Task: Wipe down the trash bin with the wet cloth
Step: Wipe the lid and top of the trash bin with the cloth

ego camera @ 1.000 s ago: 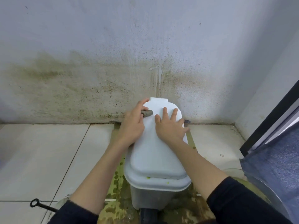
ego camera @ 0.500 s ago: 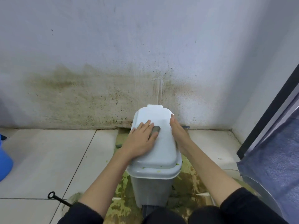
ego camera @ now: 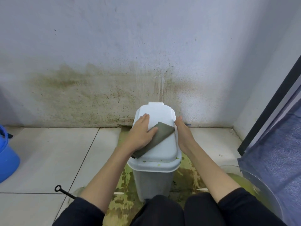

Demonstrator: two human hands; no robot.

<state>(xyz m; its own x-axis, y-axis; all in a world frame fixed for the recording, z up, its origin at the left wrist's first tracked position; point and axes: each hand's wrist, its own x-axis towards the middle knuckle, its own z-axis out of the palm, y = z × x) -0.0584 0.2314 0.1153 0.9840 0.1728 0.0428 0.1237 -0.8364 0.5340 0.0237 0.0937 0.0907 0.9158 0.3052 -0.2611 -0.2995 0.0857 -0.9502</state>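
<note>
At the lower centre of the frame, our left hand (ego camera: 141,134) presses the grey cloth (ego camera: 157,139) flat-fingered onto the lid of the trash bin (ego camera: 154,163). Our right hand (ego camera: 184,132) rests open against the lid's right edge.

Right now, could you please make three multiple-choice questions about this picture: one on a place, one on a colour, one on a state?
1. Where does the cloth lie?
A. on the bin's lid
B. on the floor tiles
C. in the blue container

2. What colour is the container at the left edge?
A. red
B. blue
C. yellow

3. How is the lid of the trash bin?
A. taken off
B. standing fully open
C. closed down

Answers:
1 A: the left hand presses the cloth flat on the lid.
2 B: its side is plainly blue.
3 C: the lid sits on the bin's rim while the right hand rests against its side.
</note>
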